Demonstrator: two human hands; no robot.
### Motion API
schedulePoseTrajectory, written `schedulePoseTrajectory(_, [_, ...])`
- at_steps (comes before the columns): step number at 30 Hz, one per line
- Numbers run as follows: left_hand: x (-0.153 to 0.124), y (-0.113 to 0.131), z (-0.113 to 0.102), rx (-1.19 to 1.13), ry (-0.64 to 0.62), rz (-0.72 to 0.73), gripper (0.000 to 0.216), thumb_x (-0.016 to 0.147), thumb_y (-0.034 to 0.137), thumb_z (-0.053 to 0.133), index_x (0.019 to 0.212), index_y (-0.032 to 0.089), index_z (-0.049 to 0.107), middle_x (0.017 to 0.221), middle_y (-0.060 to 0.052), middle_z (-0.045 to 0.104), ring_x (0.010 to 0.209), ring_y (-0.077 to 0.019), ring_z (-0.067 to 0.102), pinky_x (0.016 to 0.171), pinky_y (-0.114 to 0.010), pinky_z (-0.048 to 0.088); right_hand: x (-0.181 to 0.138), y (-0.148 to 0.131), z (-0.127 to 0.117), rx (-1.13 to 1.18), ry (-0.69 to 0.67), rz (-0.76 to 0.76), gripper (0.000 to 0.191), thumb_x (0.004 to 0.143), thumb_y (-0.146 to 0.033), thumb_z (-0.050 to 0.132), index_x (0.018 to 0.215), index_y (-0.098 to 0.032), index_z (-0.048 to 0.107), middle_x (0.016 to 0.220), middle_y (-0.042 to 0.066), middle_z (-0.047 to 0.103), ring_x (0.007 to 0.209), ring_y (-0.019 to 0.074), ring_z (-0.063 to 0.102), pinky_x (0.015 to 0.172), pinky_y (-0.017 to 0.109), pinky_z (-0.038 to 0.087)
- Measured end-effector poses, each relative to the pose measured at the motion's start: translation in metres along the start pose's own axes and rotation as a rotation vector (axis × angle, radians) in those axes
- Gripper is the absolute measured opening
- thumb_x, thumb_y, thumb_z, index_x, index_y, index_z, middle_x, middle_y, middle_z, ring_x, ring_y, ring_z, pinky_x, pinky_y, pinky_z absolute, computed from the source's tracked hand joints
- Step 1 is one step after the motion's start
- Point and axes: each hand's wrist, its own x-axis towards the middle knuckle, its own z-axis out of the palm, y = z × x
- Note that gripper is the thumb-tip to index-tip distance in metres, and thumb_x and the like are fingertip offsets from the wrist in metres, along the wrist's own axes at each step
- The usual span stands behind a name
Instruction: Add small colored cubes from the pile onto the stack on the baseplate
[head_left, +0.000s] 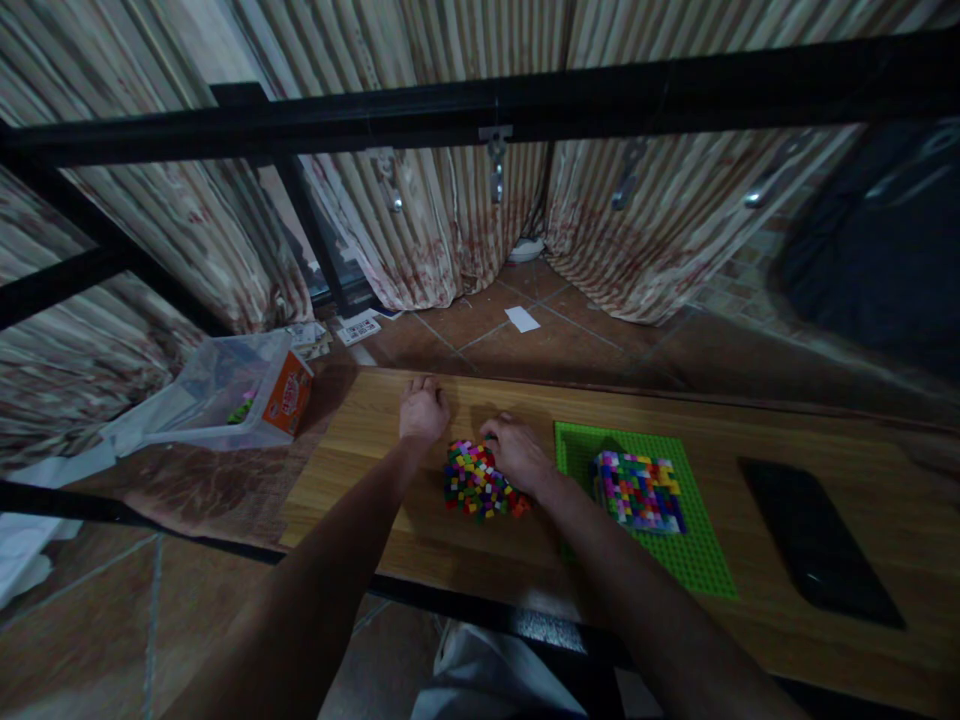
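A loose pile of small multicoloured bricks [474,482] lies on the wooden table [750,440]. My right hand [517,452] rests on the pile's right side, fingers curled into the bricks; whether it holds one I cannot tell. My left hand [423,411] lies knuckles-up on the table just behind the pile's left edge, fingers closed. To the right lies a green baseplate [697,560] with a block of multicoloured bricks [638,490] built on it.
A black phone [817,545] lies flat at the table's right. Left of the table stands a clear plastic box [225,395] with an orange label. Black metal bars [480,110] cross overhead; curtains hang behind. Tiled floor lies beyond the far edge.
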Motion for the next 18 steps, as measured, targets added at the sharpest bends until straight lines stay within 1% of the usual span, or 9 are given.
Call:
schedulePoseTrajectory(3, [0.0, 0.0, 0.001, 0.005, 0.008, 0.009, 0.028, 0.088, 0.023, 0.042, 0.106, 0.015, 0.062, 0.113, -0.014, 0.062, 0.11, -0.0301, 0.053, 0.1, -0.043, 0.041, -0.006, 0.0, -0.003, 0.033, 0.014, 0.019, 0.017, 0.086, -0.017, 0.056, 0.099, -0.019, 0.066, 0.1, 0.006, 0.067, 0.095, 0.0168, 0.059, 0.083, 0.026, 0.04])
schedulePoseTrajectory(6, [0.0, -0.002, 0.002, -0.005, 0.01, 0.02, 0.027, 0.088, 0.023, 0.042, 0.105, 0.016, 0.062, 0.113, -0.014, 0.063, 0.112, -0.03, 0.052, 0.102, -0.043, 0.041, -0.012, 0.0, -0.004, 0.067, 0.024, 0.035, 0.013, 0.087, -0.018, 0.056, 0.095, -0.019, 0.066, 0.095, 0.004, 0.068, 0.09, 0.0155, 0.06, 0.08, 0.025, 0.041])
schedulePoseTrajectory(8, [0.0, -0.003, 0.002, -0.01, 0.008, 0.019, 0.027, 0.087, 0.023, 0.042, 0.105, 0.017, 0.062, 0.113, -0.014, 0.063, 0.113, -0.0299, 0.052, 0.102, -0.044, 0.04, -0.016, 0.0, -0.005, 0.086, 0.038, 0.041, 0.015, 0.088, -0.018, 0.054, 0.098, -0.019, 0.065, 0.096, 0.003, 0.068, 0.09, 0.0146, 0.06, 0.081, 0.025, 0.041])
schedulePoseTrajectory(12, [0.001, -0.004, 0.003, 0.005, 0.022, 0.024, 0.026, 0.087, 0.023, 0.043, 0.105, 0.016, 0.061, 0.113, -0.014, 0.063, 0.113, -0.0297, 0.052, 0.103, -0.043, 0.04, -0.029, 0.003, -0.007, 0.164, 0.112, 0.023, 0.026, 0.09, -0.016, 0.049, 0.111, -0.019, 0.065, 0.105, 0.005, 0.067, 0.095, 0.0144, 0.06, 0.087, 0.025, 0.042])
schedulePoseTrajectory(14, [0.001, -0.004, 0.003, 0.015, 0.024, 0.029, 0.025, 0.088, 0.023, 0.043, 0.103, 0.016, 0.062, 0.112, -0.014, 0.063, 0.111, -0.0295, 0.053, 0.102, -0.042, 0.041, -0.036, 0.003, -0.009, 0.188, 0.138, 0.019, 0.026, 0.091, -0.016, 0.047, 0.108, -0.019, 0.067, 0.104, 0.007, 0.066, 0.096, 0.0153, 0.06, 0.086, 0.026, 0.043])
schedulePoseTrajectory(18, [0.001, -0.003, 0.001, 0.026, 0.025, 0.031, 0.024, 0.088, 0.023, 0.043, 0.1, 0.016, 0.062, 0.111, -0.013, 0.063, 0.11, -0.0296, 0.053, 0.1, -0.042, 0.042, -0.046, 0.0, -0.012, 0.175, 0.149, 0.038, 0.025, 0.092, -0.014, 0.045, 0.099, -0.018, 0.068, 0.099, 0.007, 0.065, 0.093, 0.0158, 0.06, 0.084, 0.026, 0.043])
